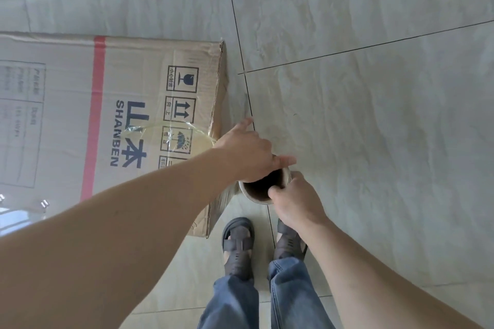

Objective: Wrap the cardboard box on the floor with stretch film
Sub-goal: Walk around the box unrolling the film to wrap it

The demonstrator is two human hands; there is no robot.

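Both hands' fingers (pixel 275 191) grip the film roll (pixel 264 185) beside the "SHANBEN" box (pixel 149 83).

Pale grey, marble-veined floor tiles (pixel 374 141) fill most of the view, and thin dark grout lines (pixel 347 51) cross them, meeting near the upper middle. At the bottom edge, 2 feet in dark strapped sandals (pixel 238 243) stand side by side on the floor, one on each side of a grout line. Blue jeans (pixel 232 304) cover the legs above them, the hems resting on the sandal tops.
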